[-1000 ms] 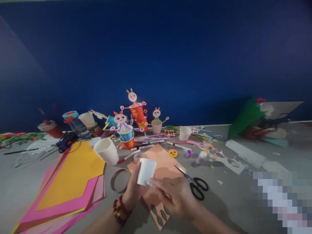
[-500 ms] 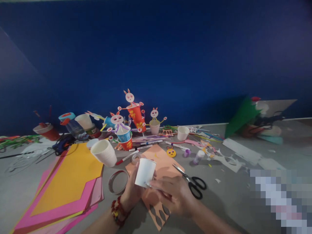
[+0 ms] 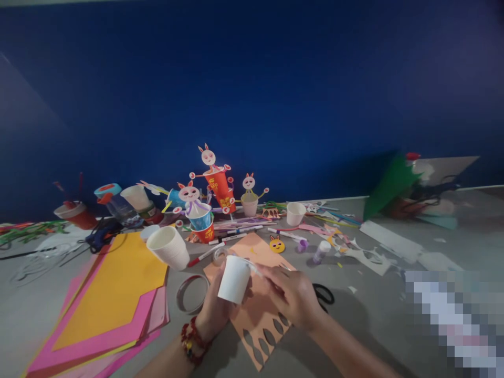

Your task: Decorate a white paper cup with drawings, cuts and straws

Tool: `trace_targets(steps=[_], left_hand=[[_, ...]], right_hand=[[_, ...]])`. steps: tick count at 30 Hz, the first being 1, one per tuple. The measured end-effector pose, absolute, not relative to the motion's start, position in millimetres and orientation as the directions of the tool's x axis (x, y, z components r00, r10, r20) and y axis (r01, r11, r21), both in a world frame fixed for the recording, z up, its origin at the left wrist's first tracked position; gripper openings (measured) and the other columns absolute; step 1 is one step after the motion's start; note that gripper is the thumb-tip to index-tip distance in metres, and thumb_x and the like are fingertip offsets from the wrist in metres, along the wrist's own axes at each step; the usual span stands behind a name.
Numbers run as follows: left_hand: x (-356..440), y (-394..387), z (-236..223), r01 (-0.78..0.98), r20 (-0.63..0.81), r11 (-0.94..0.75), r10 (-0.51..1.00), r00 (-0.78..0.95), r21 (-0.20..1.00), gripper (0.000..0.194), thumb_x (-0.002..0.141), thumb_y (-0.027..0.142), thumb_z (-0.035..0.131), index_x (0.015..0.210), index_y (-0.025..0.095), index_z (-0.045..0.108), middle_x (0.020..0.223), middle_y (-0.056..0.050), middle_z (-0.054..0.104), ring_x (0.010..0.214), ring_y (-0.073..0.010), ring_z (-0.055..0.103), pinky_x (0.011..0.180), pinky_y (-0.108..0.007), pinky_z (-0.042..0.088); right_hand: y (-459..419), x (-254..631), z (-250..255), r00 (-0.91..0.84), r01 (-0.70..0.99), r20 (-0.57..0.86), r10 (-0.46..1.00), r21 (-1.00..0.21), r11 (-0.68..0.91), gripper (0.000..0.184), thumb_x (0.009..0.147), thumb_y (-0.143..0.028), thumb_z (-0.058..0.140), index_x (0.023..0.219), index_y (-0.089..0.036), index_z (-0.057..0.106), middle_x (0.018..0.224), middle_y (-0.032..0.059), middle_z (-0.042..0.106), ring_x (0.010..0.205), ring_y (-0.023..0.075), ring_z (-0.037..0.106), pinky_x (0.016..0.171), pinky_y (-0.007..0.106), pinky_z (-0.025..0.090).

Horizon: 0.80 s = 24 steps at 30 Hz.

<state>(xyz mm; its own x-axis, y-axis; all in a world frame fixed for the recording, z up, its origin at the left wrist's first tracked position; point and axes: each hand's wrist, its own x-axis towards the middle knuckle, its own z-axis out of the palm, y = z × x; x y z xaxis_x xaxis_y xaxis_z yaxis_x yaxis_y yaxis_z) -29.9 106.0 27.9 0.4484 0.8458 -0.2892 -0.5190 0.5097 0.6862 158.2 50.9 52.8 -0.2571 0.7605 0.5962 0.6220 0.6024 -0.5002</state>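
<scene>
My left hand (image 3: 214, 307), with a red bead bracelet at the wrist, is wrapped round a small white paper cup (image 3: 234, 279) and holds it tilted above the table. My right hand (image 3: 292, 295) is closed in a pinch at the cup's rim, on something thin and pale that I cannot make out. Under both hands lies an orange paper sheet (image 3: 263, 320) with leaf-shaped holes cut along its near edge. Black-handled scissors (image 3: 326, 295) lie just right of my right hand, partly hidden by it.
A stack of yellow and pink paper (image 3: 114, 294) lies at left beside a tape ring (image 3: 191, 294) and a tipped white cup (image 3: 169, 248). Bunny figures on cups (image 3: 214, 181), markers, a glue stick (image 3: 321, 251) and paper scraps crowd the back.
My right hand rose from the cup's base up to its rim and now covers the scissors' blades. The cup tilted a little more; my left hand kept its hold.
</scene>
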Motion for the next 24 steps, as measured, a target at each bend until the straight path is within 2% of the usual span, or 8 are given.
trace_targets(steps=[4, 8, 12, 16, 20, 24], left_hand=[[-28.4, 104.5, 31.0, -0.499, -0.289, 0.496, 0.853, 0.435, 0.711, 0.054, 0.089, 0.054, 0.055, 0.116, 0.01, 0.065, 0.066, -0.01, 0.072, 0.052, -0.0217, 0.066, 0.044, -0.025, 0.042], [-27.9, 104.4, 28.5, -0.512, -0.275, 0.499, 0.849, 0.451, 0.699, 0.052, 0.089, 0.054, 0.055, 0.113, 0.009, 0.065, 0.066, -0.01, 0.072, 0.053, -0.0221, 0.066, 0.046, -0.026, 0.044], [-29.2, 105.2, 23.6, -0.525, -0.285, 0.51, 0.846, 0.452, 0.682, 0.052, 0.089, 0.053, 0.055, 0.117, 0.01, 0.064, 0.07, -0.01, 0.073, 0.054, -0.021, 0.067, 0.047, -0.025, 0.044], [-28.5, 104.6, 25.8, -0.513, -0.283, 0.501, 0.85, 0.445, 0.697, 0.053, 0.088, 0.054, 0.055, 0.113, 0.009, 0.066, 0.066, -0.01, 0.072, 0.053, -0.0222, 0.066, 0.044, -0.025, 0.042], [-26.8, 104.6, 30.4, -0.538, -0.278, 0.496, 0.855, 0.438, 0.682, 0.05, 0.088, 0.053, 0.056, 0.112, 0.009, 0.067, 0.07, -0.011, 0.073, 0.054, -0.0211, 0.066, 0.048, -0.026, 0.046], [-27.3, 106.0, 29.3, -0.524, -0.27, 0.502, 0.848, 0.457, 0.688, 0.051, 0.088, 0.053, 0.056, 0.111, 0.009, 0.068, 0.064, -0.009, 0.071, 0.05, -0.021, 0.065, 0.044, -0.026, 0.044]], right_hand=[[51.2, 158.9, 53.8, -0.267, 0.624, 0.606, 0.749, -0.483, 0.614, 0.034, 0.093, -0.017, 0.045, 0.122, -0.018, 0.063, 0.078, 0.0052, 0.073, 0.056, 0.0134, 0.061, 0.052, 0.022, 0.041], [50.3, 157.2, 55.1, -0.209, 0.664, 0.587, 0.782, -0.502, 0.554, 0.034, 0.094, -0.019, 0.046, 0.122, -0.017, 0.064, 0.074, 0.0044, 0.072, 0.052, 0.0132, 0.06, 0.052, 0.022, 0.042], [49.6, 155.9, 56.4, -0.226, 0.648, 0.588, 0.777, -0.505, 0.57, 0.033, 0.093, -0.019, 0.046, 0.12, -0.018, 0.064, 0.077, 0.0048, 0.073, 0.052, 0.0128, 0.06, 0.051, 0.022, 0.042], [49.7, 156.6, 57.4, -0.21, 0.665, 0.585, 0.783, -0.501, 0.553, 0.032, 0.093, -0.018, 0.045, 0.119, -0.018, 0.065, 0.072, 0.0037, 0.072, 0.05, 0.0127, 0.058, 0.051, 0.022, 0.04], [49.4, 156.7, 54.9, -0.215, 0.651, 0.595, 0.774, -0.503, 0.568, 0.031, 0.095, -0.019, 0.045, 0.119, -0.018, 0.064, 0.075, 0.0041, 0.073, 0.05, 0.0123, 0.058, 0.05, 0.022, 0.04], [48.9, 156.7, 51.2, -0.211, 0.648, 0.585, 0.783, -0.517, 0.56, 0.032, 0.095, -0.019, 0.046, 0.122, -0.019, 0.063, 0.078, 0.0049, 0.074, 0.052, 0.0124, 0.061, 0.052, 0.021, 0.042]])
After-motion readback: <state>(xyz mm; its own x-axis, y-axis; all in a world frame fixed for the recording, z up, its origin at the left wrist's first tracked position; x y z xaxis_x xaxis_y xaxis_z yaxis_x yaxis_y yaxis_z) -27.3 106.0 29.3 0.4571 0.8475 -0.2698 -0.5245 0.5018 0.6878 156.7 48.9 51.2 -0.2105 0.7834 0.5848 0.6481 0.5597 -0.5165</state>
